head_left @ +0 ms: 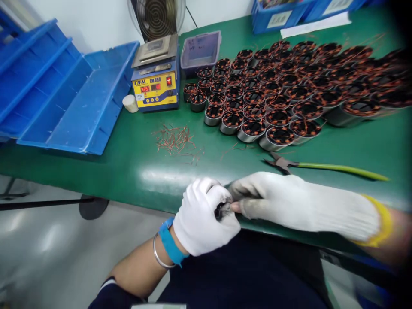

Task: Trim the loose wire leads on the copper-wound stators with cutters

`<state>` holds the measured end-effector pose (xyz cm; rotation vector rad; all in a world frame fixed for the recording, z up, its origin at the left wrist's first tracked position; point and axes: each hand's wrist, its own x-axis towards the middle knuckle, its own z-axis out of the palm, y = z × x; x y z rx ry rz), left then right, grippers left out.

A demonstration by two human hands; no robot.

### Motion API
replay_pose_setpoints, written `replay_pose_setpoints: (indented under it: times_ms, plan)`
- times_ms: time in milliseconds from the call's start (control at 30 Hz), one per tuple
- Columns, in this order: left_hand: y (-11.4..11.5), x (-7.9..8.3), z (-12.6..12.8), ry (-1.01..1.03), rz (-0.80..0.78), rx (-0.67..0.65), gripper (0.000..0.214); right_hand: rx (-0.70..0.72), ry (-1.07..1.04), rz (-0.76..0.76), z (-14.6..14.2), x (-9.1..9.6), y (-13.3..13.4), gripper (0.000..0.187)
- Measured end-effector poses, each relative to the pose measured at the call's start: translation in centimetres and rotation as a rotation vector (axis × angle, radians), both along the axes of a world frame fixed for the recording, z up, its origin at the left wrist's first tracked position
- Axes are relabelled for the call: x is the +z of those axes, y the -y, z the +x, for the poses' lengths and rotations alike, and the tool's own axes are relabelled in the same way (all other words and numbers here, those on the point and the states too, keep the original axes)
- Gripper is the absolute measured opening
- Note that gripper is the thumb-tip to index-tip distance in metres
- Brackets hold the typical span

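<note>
My left hand [206, 216], in a white glove, is wrapped around a motor stator [220, 211] at the table's front edge. Only the dark opening of that stator shows between the fingers. My right hand [283, 201], in a white glove with a yellow cuff, has its thumb and fingers closed at the stator's opening. A bare fingertip shows there; whatever it pinches is hidden. Beyond the right hand lie diagonal cutters [337, 168] with green handles. Many stators [279, 135] with copper windings stand upright in rows behind them.
Copper wire offcuts [175, 139] lie on the green table [128, 171]. At the back are a yellow-and-blue soldering pot unit [156, 88], a purple-grey bin [200, 53] and a fan [157, 17]. Blue trays [80, 103] stand left, blue bins [273, 19] at the back right.
</note>
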<state>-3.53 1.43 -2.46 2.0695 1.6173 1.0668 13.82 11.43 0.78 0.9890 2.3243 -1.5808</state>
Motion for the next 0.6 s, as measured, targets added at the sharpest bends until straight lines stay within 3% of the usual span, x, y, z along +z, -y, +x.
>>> replay_pose_setpoints:
  times_ms: [100, 200, 367, 433, 500, 600]
  plan:
    - [0.0, -0.1, 0.1, -0.003, 0.004, 0.015, 0.012, -0.043, -0.107, -0.386, -0.6, -0.7, 0.0, 0.034]
    - [0.3, 0.1, -0.2, -0.004, -0.015, 0.010, 0.025, -0.138, -0.125, -0.495, -0.8, -0.7, 0.3, 0.039]
    - [1.1, 1.1, -1.2, 0.066, -0.070, -0.124, 0.082, -0.142, -0.108, -0.325, -0.7, -0.4, 0.9, 0.037]
    - [1.1, 1.0, -1.7, 0.101, -0.078, -0.162, 0.094, -0.135, -0.124, -0.215, -0.6, -0.8, 1.4, 0.034]
    - [0.8, 0.7, -2.4, 0.233, -0.135, -0.214, 0.094, -0.147, -0.145, -0.108, -0.3, -1.1, 2.2, 0.032]
    - [0.2, 0.5, -3.5, 0.562, -0.370, -0.263, 0.075, -0.193, -0.195, -0.005, 0.2, -0.9, 3.5, 0.032]
